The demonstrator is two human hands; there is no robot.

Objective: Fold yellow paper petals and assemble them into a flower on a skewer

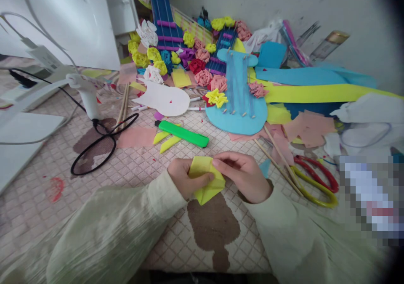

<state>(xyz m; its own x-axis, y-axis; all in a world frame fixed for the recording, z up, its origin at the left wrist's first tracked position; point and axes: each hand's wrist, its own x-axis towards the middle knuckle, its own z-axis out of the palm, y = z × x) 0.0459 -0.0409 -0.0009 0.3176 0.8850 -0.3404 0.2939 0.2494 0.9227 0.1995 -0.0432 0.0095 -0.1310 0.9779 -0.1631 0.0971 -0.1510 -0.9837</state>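
My left forearm (123, 221) slants in from eight o'clock and my right forearm (293, 237) from between four and five, both in pale sleeves (166, 193). My left hand (182, 181) pinches, its thumb (203, 180) toward three; my right hand (249, 179), fingers curled, aims its thumb toward ten, the tips near each other.

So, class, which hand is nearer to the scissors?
The right hand. It is left of the scissors in the picture, with thin sticks between; the left hand is farther off, at the yellow paper's other side.
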